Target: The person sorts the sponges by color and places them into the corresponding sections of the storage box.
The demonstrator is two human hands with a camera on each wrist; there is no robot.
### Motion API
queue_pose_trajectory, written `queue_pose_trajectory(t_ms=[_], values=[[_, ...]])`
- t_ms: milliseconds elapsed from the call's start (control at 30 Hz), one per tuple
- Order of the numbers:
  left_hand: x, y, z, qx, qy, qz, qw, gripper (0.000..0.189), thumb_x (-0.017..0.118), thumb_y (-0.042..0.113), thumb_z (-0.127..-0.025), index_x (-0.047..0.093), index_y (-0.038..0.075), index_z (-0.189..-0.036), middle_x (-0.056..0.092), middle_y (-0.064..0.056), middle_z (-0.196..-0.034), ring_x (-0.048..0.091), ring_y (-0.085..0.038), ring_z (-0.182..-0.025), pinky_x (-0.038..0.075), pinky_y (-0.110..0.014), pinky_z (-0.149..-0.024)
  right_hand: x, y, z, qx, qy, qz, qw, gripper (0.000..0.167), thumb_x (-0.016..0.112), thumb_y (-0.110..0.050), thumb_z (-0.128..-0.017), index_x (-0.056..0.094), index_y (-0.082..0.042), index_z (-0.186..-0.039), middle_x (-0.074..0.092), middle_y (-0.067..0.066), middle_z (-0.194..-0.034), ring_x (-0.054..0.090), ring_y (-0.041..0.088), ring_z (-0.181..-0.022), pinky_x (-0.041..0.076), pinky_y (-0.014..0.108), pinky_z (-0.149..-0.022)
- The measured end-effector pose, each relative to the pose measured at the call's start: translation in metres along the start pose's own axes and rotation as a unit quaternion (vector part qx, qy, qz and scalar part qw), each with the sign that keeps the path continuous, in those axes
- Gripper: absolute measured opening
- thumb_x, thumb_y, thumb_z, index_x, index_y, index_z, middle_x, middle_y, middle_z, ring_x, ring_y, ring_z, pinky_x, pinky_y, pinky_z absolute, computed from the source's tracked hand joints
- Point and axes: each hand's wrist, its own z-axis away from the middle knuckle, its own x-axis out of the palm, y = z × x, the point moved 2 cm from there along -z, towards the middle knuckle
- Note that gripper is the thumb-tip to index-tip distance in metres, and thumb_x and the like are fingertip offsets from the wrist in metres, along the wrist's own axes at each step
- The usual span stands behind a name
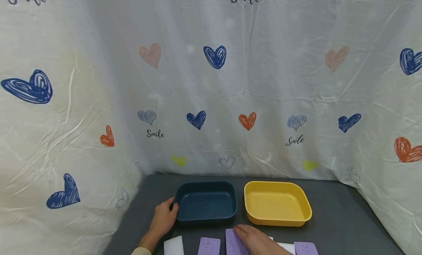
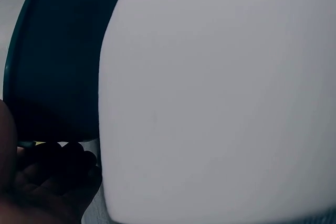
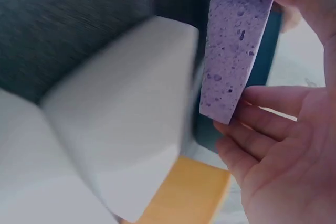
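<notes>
My left hand [image 1: 163, 216] grips the left side of a dark blue rectangular basin [image 1: 206, 220]. In the left wrist view, the basin's wall [image 2: 58, 66] stands between the thumb and the curled fingers [image 2: 58, 177]. My right hand [image 1: 260, 240] holds a purple sponge [image 1: 234, 243] in front of the two basins. Seen from the right wrist, this sponge [image 3: 233, 51] is pinched between thumb and fingers, its pitted face showing. A yellow basin [image 1: 278, 222] sits to the right of the blue one, just beyond the right hand.
Along the near edge lie a white sponge [image 1: 174, 246] at left, a purple sponge [image 1: 209, 246], another white one [image 1: 287, 247] partly behind the right hand, and a purple one [image 1: 306, 248] at right. A white curtain [image 1: 277, 79] with printed hearts hangs behind the grey table [image 1: 349, 218].
</notes>
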Motion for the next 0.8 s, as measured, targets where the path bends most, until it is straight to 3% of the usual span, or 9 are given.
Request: queue_pose_trajectory(t_ms=[200,367,567,800], values=[[-0.002,0.001,0.001,-0.004,0.004,0.003,1.0000,0.041,0.056,0.013,-0.109,0.067,-0.003,-0.145,0.074,-0.026,-0.136,0.068,-0.043,-0.132,0.054,-0.063,-0.109,-0.032,-0.021,0.008,0.013,0.007,-0.016,0.9998,0.110,0.085,-0.078,-0.076,0.045,-0.030,-0.166,0.049,-0.009,-0.168,0.058,0.017,-0.141,0.049,0.053,-0.120],[0.000,-0.001,0.000,-0.006,0.002,0.004,1.0000,0.042,0.056,0.013,-0.109,0.065,-0.005,-0.147,0.073,-0.027,-0.137,0.068,-0.044,-0.133,0.054,-0.063,-0.109,-0.058,-0.039,0.007,-0.045,0.048,0.032,0.9973,0.102,0.085,-0.068,-0.082,0.045,-0.027,-0.167,0.048,-0.006,-0.170,0.055,0.020,-0.146,0.048,0.051,-0.122],[0.001,0.000,0.001,-0.018,-0.005,0.006,0.9998,0.046,0.054,0.014,-0.110,0.059,-0.010,-0.150,0.067,-0.031,-0.144,0.063,-0.047,-0.138,0.052,-0.065,-0.112,-0.079,-0.051,-0.007,-0.080,0.084,0.087,0.9895,0.100,0.085,-0.061,-0.084,0.046,-0.020,-0.167,0.049,-0.001,-0.169,0.053,0.023,-0.149,0.046,0.049,-0.124],[0.001,0.004,0.002,-0.022,-0.003,0.006,0.9997,0.045,0.054,0.013,-0.110,0.060,-0.009,-0.149,0.070,-0.029,-0.141,0.066,-0.044,-0.135,0.054,-0.064,-0.109,-0.098,-0.065,-0.030,-0.088,0.095,0.104,0.9861,0.100,0.086,-0.054,-0.086,0.045,-0.013,-0.167,0.048,0.003,-0.170,0.051,0.026,-0.151,0.042,0.049,-0.127]])
